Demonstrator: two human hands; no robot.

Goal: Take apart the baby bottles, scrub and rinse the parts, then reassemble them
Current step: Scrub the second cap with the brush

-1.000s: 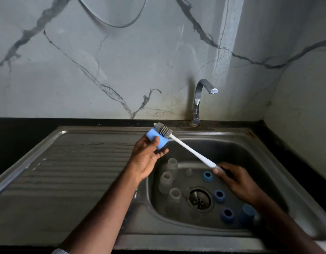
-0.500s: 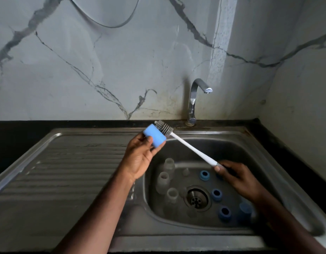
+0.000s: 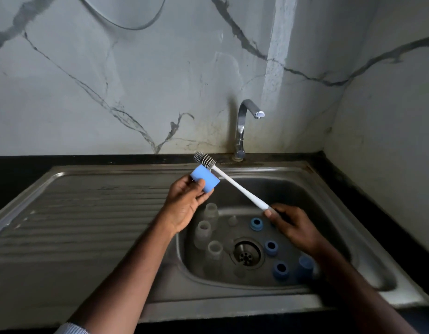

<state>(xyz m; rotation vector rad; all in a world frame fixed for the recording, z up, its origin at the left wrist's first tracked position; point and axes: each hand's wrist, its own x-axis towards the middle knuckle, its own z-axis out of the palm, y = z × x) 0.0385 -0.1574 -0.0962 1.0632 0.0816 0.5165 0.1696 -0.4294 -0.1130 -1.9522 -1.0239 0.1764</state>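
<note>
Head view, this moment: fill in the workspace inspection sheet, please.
Surface: steel sink with ribbed draining board on its left; black counter edge behind.
Job's things: three clear bottles in the basin left of the drain; three blue rings and a blue cap to its right; a small clear piece, perhaps a teat, near the back.
Clutter: nothing seen.
Grippers: left hand holds a blue cap; right hand grips the white brush, bristles just behind that cap.
Cables: one dark cable looping on the wall.
Surroundings: veined marble wall; tap with no water visible.
</note>
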